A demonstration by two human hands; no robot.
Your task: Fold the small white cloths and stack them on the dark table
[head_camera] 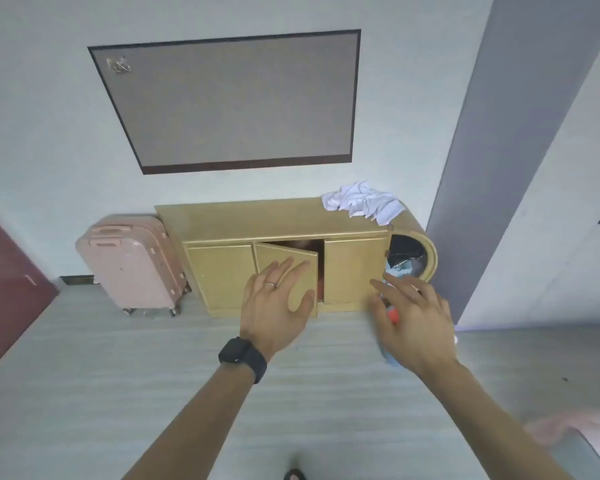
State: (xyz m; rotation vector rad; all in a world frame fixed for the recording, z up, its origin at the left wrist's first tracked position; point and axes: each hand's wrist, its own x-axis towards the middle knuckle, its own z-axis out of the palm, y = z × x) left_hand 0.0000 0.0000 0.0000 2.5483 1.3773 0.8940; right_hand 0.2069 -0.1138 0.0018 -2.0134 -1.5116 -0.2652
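The left hand is held out flat with its fingers spread and nothing in it, a ring on one finger and a black watch on the wrist. It lies over the half-open middle door of a low wooden cabinet; whether it touches the door cannot be told. The right hand reaches forward with loosely stretched fingers, blurred, and a red-orange thing with something pale blue shows under it; whether the hand grips it cannot be told. The small white cloths lie in a crumpled heap on the right end of the cabinet top, well apart from both hands. Just below them the cabinet's rounded end compartment stands open with dark and blue things inside. A pink suitcase stands against the cabinet's left side on the grey floor. A dark-framed board hangs on the wall above, a dark red door shows at the left edge, and pale pink fabric at the lower right
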